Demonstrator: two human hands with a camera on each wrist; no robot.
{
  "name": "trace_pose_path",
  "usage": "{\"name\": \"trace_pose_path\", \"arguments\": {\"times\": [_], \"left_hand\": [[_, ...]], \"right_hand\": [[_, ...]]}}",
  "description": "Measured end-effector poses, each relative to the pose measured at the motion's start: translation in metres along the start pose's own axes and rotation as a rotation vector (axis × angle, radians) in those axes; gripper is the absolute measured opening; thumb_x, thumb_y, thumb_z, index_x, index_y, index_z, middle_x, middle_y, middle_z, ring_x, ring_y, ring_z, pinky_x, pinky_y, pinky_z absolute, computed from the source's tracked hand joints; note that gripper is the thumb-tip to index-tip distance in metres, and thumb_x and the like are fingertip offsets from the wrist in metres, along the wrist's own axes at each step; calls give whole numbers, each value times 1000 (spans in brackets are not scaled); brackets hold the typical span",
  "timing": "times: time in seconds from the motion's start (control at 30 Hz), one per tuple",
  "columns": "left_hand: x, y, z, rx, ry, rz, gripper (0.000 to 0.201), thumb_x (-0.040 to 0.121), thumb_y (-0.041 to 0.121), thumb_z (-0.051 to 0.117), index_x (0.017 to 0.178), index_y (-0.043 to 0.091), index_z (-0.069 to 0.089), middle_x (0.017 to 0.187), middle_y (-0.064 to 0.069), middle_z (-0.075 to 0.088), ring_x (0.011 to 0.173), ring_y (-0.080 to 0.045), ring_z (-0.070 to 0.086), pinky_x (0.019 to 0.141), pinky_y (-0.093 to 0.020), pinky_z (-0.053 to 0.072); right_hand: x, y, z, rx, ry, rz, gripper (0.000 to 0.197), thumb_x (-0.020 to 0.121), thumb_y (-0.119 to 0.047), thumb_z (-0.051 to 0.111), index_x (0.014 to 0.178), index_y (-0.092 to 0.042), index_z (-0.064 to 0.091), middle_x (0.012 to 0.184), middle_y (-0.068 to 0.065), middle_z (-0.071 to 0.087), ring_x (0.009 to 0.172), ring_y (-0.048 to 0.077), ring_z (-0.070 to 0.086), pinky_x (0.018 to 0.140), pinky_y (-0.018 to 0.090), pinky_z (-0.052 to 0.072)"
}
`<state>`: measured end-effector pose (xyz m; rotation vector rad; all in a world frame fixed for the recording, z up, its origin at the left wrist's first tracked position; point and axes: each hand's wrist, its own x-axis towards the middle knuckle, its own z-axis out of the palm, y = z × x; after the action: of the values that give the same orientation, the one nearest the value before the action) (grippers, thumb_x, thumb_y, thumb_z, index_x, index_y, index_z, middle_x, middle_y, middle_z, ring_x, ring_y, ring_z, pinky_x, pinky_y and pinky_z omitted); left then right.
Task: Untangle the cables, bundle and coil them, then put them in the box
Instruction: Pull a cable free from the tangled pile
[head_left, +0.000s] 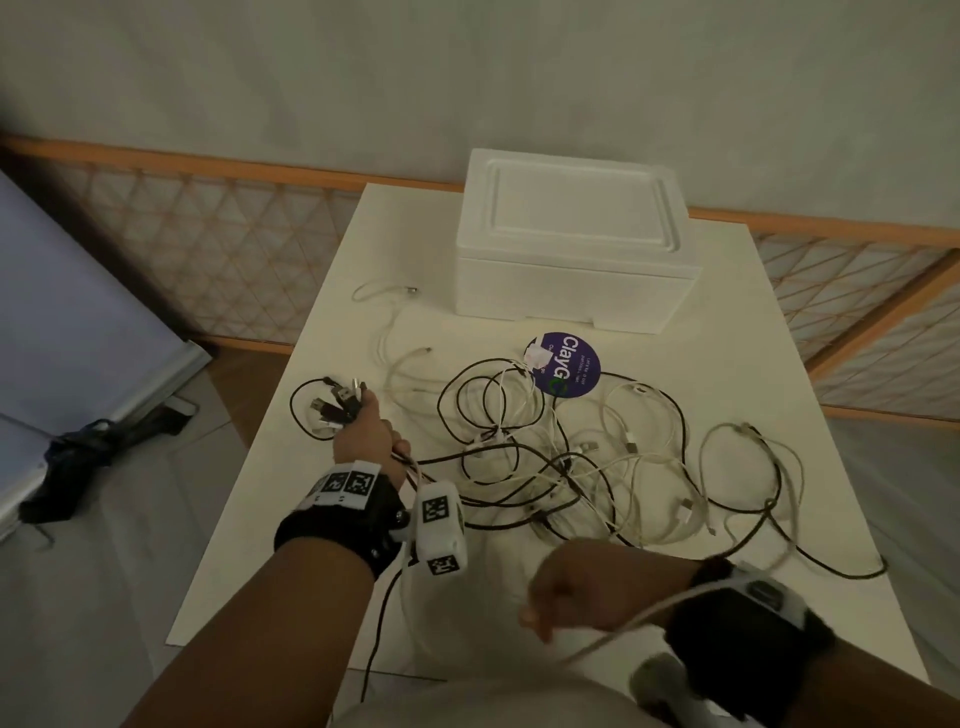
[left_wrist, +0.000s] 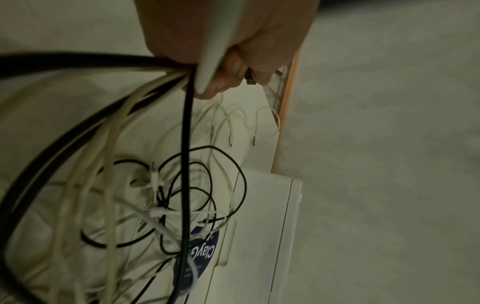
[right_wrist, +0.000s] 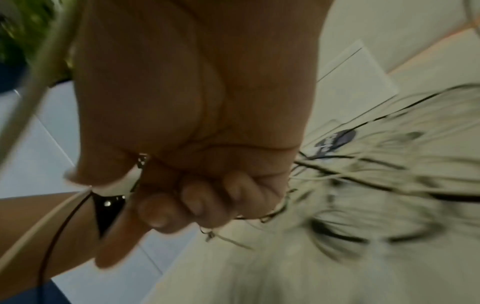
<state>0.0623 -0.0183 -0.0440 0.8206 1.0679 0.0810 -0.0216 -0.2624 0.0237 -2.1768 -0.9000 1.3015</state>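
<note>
Left hand (head_left: 370, 434) grips bunch of cable ends; right hand (head_left: 563, 590), fingers curled, seemingly pinches white cable (head_left: 618, 623). Tangled cables (head_left: 561, 457) lie on worktop (head_left: 779, 364), near closed white box (head_left: 571, 249).

A round purple sticker (head_left: 567, 370) printed "ClayG…" lies flat on the white tabletop (head_left: 675, 322), forward of the left hand (head_left: 370, 434) and to its right; a small white scrap (head_left: 538, 356) sits on its left part. Beyond the tabletop's far edge runs a low wooden lattice screen (head_left: 218, 260) with an orange top rail, standing against a pale wall (head_left: 467, 78). Left of the left hand, down on the tiled floor (head_left: 130, 545), a pale blue-white panel (head_left: 67, 322) leans or lies at a slant, and a dark bundle of strap-like stuff (head_left: 88, 447) lies at its lower edge.
</note>
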Motion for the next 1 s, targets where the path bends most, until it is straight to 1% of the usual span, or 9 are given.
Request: {"name": "trace_pose_path", "arguments": {"times": [0.13,0.3,0.4,0.47,0.6,0.67,0.73,0.87,1.0], "left_hand": [[0,-3,2,87,-52,5,29,96,41,51,75,21,51,42,6,33,31,-9,33,42,-23,30],[-2,3,-3,143,-73,82,28,94,38,57,76,16,54,40,6,37,29,-9,35,47,-27,32],[-10,-1,2,204,-116,155,34,94,35,58,70,13,49,41,5,36,31,-10,34,46,-27,32],[-11,-2,4,289,-122,206,39,93,36,58,64,14,44,42,4,37,35,-13,35,46,-27,33],[-6,7,2,439,-83,276,41,91,42,59,64,14,47,38,6,42,40,-16,41,53,-29,36],[-3,11,0,449,-60,269,42,92,42,58,65,12,46,32,8,41,35,-13,42,55,-30,36],[-3,10,1,424,-59,261,38,93,40,58,68,12,48,31,9,40,31,-10,40,53,-28,36],[-9,1,5,386,-93,297,29,92,36,60,76,13,54,37,9,38,31,-8,38,50,-27,37],[-8,4,9,374,-77,279,34,91,37,61,71,11,50,38,9,41,32,-7,39,54,-30,38]], "right_hand": [[34,-33,-18,288,126,-159,36,89,-50,52,74,-27,74,72,5,66,67,5,56,69,14,42],[43,-34,-41,686,468,-175,22,85,-8,60,67,-16,68,53,0,56,44,5,48,45,14,37],[66,-43,-46,478,464,-8,10,92,-24,58,94,-16,64,74,0,69,50,11,58,44,19,42],[84,-49,-41,351,362,13,26,93,-34,57,114,-20,55,94,1,72,62,9,63,46,14,43],[87,-53,-41,562,404,-125,42,87,3,54,119,-23,49,108,4,68,72,9,55,53,12,40],[82,-47,-43,492,485,-228,59,76,20,48,115,-24,55,115,-3,63,75,-5,52,62,9,40],[78,-41,-44,365,506,-278,60,75,18,55,113,-28,59,112,-12,60,82,-13,50,69,8,40],[83,-32,-37,350,568,-240,16,76,-10,76,85,-15,63,82,-8,62,70,-1,52,65,17,43],[73,-24,-42,948,729,-212,14,94,-24,54,90,-11,55,86,15,62,67,18,56,57,27,44]]}}
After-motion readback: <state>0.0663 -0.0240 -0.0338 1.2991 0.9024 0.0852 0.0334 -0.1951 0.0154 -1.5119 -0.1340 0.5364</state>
